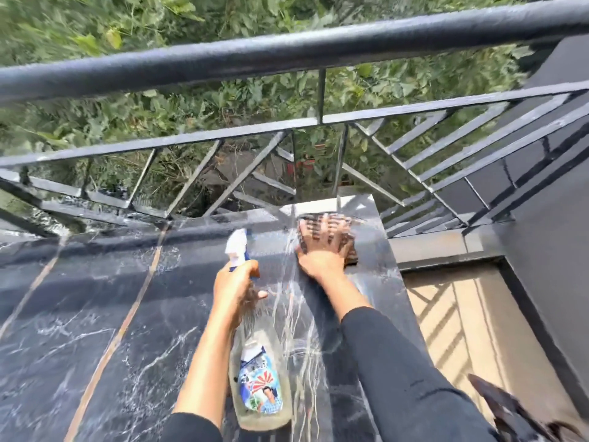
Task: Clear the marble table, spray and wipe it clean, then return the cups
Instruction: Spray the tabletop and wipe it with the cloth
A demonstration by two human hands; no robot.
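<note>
Your left hand point(236, 291) curls its fingers tight around the neck of the spray bottle point(259, 362), holding it above the marble table point(95, 314). At one o'clock from it, your right hand point(322, 252) presses a brown cloth point(350, 248) flat by the table's far right corner, fingers spread apart. A railing point(287, 49) runs across at twelve o'clock.
</note>
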